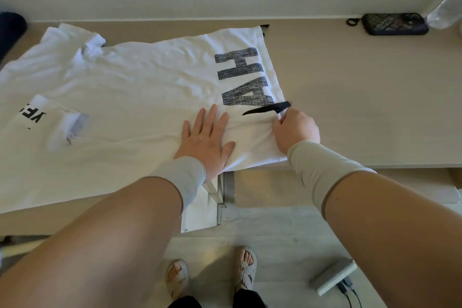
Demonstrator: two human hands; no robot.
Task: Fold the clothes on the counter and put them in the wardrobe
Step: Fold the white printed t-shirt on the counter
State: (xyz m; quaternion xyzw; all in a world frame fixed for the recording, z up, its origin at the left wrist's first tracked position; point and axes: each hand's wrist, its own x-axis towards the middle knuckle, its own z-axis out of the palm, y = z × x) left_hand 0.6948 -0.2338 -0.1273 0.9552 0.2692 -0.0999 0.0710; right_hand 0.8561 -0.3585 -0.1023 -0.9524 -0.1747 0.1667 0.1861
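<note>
A white T-shirt (130,97) with dark block lettering lay spread across the beige counter (362,97), filling its nine-o'clock half and hanging a little over the near edge. The left hand (206,139) rested flat on the fabric, fingers straight and spread, pinning it down. Just beside it, toward three o'clock, the right hand (296,130) was curled around the shirt's hem edge, pinching up a bit of cloth beside a dark strip that might have been a tag or part of the print.

By the look of it, folding had barely begun: one part near nine o'clock was turned over, the rest lay open and rumpled, and no wardrobe was in view, so putting away was all still to do.

Toward one o'clock, well apart against the pale wall, sat a dark pouch (395,24) and a clear plastic bottle (446,11). Below was a light tiled floor, sandalled feet and a small grey box (333,276) with cables.
</note>
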